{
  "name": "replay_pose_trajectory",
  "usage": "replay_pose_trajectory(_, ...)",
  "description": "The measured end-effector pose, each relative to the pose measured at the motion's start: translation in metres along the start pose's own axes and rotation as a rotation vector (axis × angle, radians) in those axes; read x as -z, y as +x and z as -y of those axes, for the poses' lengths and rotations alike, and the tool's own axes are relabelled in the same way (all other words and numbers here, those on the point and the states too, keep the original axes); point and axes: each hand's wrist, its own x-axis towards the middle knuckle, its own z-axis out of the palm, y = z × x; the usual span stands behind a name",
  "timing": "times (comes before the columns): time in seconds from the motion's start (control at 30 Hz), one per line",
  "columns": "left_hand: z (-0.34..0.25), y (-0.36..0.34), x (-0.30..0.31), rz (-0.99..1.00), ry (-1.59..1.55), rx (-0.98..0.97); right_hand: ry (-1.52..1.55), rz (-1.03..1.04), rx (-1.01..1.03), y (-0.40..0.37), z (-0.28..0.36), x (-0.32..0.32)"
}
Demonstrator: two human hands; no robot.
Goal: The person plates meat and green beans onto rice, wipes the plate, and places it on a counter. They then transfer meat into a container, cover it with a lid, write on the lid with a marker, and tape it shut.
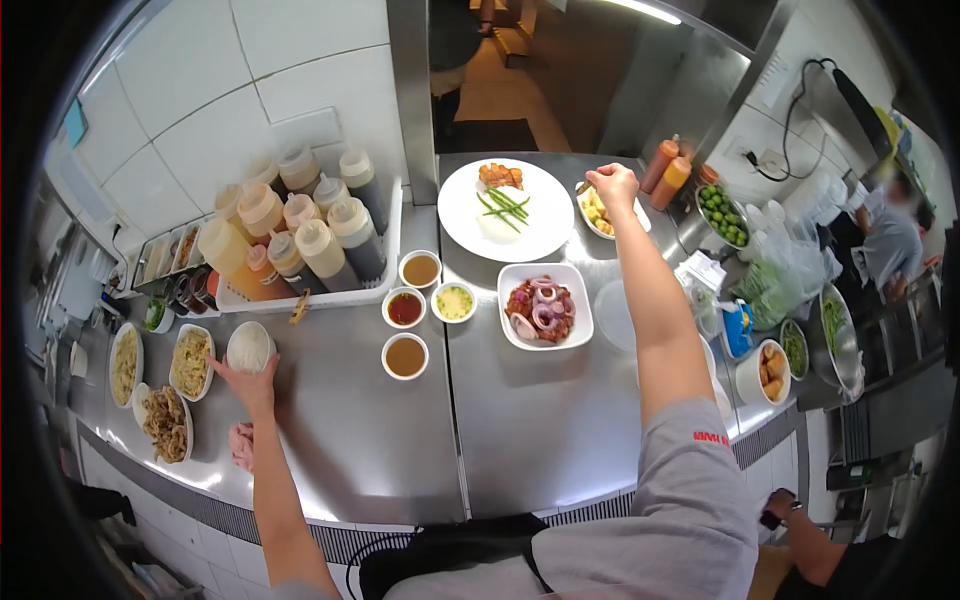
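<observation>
At the left, my left hand [248, 385] has its thumb and fingers spread around the near side of a small bowl of white rice [249, 345], gripping it. Oval dishes of shredded yellowish food [190, 362] and browned fried pieces [165, 424] lie beside it. My right hand [612, 186] reaches far forward, fingers pinched together above a white dish of yellow chunks [596, 212]. What the pinch holds is too small to make out. Left of that dish is a large white plate [462, 225] with rice, green beans and browned meat. Nearer sits a square bowl of meat topped with onion rings [545, 312].
Several sauce cups [405, 357] stand mid-counter. A white basket [345, 296] of squeeze bottles is at the back left. Sauce bottles [668, 175], a bowl of green citrus [722, 215] and a tub of browned pieces [765, 374] line the right. Other people stand at right.
</observation>
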Motion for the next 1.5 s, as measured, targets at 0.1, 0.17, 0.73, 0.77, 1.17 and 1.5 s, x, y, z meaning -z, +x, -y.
replay_pose_trajectory(0.1,-0.001,0.000,-0.002,-0.021,0.042,0.004,-0.009,-0.009,-0.097,0.029,-0.013,-0.039)
replay_pose_trajectory(0.17,0.001,-0.005,-0.002,-0.024,0.069,-0.030,0.029,0.043,-0.178,0.045,-0.026,-0.065)
replay_pose_trajectory(0.73,-0.088,-0.226,0.016,0.975,-0.405,-0.068,-0.700,0.888,0.392,-0.052,-0.113,0.091)
replay_pose_trajectory(0.77,-0.095,-0.232,0.004,1.023,-0.420,-0.138,-0.650,0.863,0.396,-0.052,-0.114,0.093)
replay_pose_trajectory(1.17,-0.222,-0.277,-0.128,0.997,-0.366,-0.666,-0.202,0.027,0.384,-0.042,-0.048,0.236)
replay_pose_trajectory(1.5,-0.290,-0.293,-0.175,0.994,-0.029,-0.879,0.062,-0.103,0.212,-0.171,-0.055,0.374)
